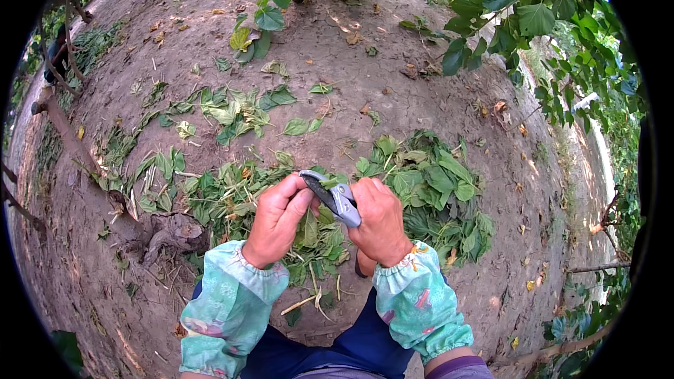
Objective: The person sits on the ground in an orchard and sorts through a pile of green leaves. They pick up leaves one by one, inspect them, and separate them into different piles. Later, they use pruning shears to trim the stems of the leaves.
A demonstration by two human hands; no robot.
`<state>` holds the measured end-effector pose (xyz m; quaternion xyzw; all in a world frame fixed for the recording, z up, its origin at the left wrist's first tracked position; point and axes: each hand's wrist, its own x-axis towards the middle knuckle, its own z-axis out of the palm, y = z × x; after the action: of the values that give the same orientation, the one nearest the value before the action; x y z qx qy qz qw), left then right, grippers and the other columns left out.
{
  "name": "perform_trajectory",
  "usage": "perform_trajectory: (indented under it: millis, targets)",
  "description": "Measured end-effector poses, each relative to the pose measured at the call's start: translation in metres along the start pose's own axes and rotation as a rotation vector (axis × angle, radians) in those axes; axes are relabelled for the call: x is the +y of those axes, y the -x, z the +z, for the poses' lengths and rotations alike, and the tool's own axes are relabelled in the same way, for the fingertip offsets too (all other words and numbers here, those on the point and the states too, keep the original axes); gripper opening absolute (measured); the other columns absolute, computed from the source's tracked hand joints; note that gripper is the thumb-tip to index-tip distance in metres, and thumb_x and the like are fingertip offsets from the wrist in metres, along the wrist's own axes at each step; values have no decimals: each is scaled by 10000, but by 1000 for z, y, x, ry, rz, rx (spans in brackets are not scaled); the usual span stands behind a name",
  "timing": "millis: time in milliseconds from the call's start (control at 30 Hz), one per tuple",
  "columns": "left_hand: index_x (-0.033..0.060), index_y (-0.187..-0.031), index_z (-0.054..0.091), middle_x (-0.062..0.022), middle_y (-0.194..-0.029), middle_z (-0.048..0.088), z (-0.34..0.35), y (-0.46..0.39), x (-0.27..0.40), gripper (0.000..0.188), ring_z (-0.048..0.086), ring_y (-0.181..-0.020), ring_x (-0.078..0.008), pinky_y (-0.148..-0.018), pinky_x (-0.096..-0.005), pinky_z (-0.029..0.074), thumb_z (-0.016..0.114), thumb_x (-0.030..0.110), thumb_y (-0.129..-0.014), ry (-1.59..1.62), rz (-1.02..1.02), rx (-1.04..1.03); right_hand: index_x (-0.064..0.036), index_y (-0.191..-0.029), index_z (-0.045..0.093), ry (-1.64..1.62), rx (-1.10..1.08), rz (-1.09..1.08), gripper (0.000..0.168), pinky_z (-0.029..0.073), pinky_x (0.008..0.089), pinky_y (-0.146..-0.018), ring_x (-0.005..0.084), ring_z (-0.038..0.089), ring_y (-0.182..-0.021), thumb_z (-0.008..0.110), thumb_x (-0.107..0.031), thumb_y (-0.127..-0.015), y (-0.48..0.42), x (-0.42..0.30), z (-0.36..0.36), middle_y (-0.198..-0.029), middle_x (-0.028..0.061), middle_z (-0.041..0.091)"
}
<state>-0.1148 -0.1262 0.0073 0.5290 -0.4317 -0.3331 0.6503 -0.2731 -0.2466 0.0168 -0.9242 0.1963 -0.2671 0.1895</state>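
Observation:
My right hand (pixel 380 220) is closed around the handles of metal pruning shears (pixel 342 204), whose blades point up and left. A piece of green stem (pixel 330 183) lies at the blades. My left hand (pixel 280 217) is at the blade end, thumb and fingertips pinched together; what is between them is mostly hidden, though a green leaf (pixel 309 229) hangs just below the fingers. Beneath both hands, cut green leaves (pixel 231 189) and pale stems cover the soil. A thicker pile of leaves (pixel 437 179) lies right of my right hand.
A gnarled tree stump (pixel 174 234) with a leaning trunk (pixel 68 131) stands at the left. Leafy branches (pixel 537 18) overhang the upper right, and another leafy branch (pixel 269 18) hangs at the top. Bare branches (pixel 597 267) reach in from the right. Fallen leaves dot the dry soil.

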Motion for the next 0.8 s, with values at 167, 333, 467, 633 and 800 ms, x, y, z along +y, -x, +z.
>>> perform_trajectory:
  millis: [167,333,467,633,800]
  targets:
    - [-19,-1036,602,-14,-836,591,0,1,2,126,553,-760,-94,-699,-254,465,519,72,-1012,-112,3,15,-9,-968,554,-59,-41,13,289,460,445,-727,357,579,-856,674,15,-705,0,3,3,-899,153,574]
    - [2,-1026,590,6,-844,578,-4,-1,-2,146,535,-770,-75,-702,-245,457,538,138,-1028,178,-122,19,9,-1074,564,-94,-29,-30,370,461,449,-765,370,578,-894,670,18,-719,-2,3,2,-946,171,574]
    - [5,-1043,586,10,-849,576,-8,-1,0,169,525,-785,-62,-717,-233,451,537,167,-1035,223,-155,-10,-3,-1044,563,-120,-75,8,337,457,453,-772,367,580,-892,669,14,-725,0,2,1,-938,161,580]
    - [9,-1049,585,4,-862,587,-7,-2,-1,168,531,-795,-66,-727,-232,450,533,168,-1037,103,-77,-5,-32,-958,581,-158,-73,29,220,461,451,-702,366,599,-804,694,-46,-770,4,6,3,-821,147,586]
    - [16,-1055,578,-16,-917,610,-8,-4,-7,154,562,-820,-86,-741,-243,467,534,163,-1035,-81,2,26,-23,-966,595,-537,-290,245,214,453,351,-650,244,571,-692,725,-170,-881,10,9,6,-765,97,589]
